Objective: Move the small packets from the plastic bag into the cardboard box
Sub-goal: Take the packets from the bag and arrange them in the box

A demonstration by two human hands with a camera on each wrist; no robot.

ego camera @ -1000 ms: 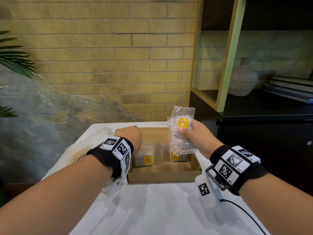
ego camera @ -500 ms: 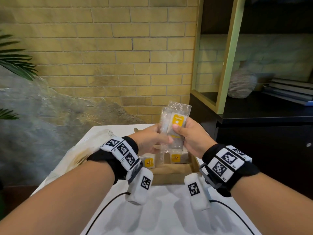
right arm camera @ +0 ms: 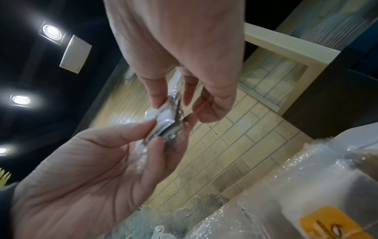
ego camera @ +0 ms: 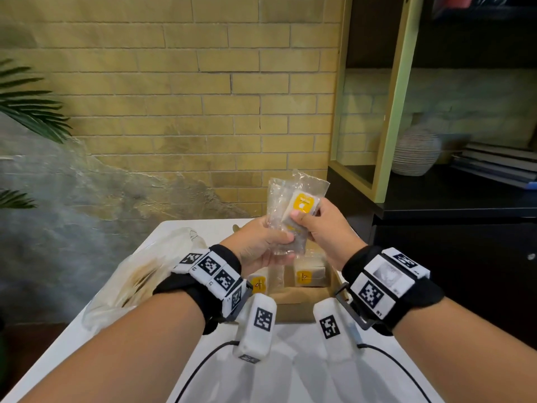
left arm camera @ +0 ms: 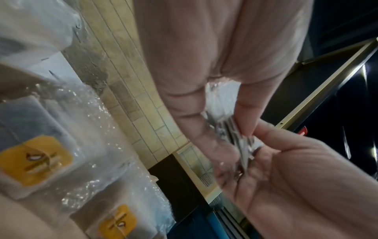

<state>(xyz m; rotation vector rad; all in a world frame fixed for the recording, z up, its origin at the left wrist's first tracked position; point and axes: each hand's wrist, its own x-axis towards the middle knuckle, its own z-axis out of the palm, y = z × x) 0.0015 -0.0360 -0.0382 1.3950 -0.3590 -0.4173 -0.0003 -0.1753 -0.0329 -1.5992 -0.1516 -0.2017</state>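
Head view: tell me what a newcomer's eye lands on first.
The clear packets with a yellow label, held up in the middle above the box, pinched by both the left hand and the right hand. Next, two more yellow-labelled packets lying in the box, and the crumpled bag on the table to the left.

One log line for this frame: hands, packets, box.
left hand: holds packets | right hand: holds packets, above cardboard box | box: two packets inside | plastic bag: on table, left
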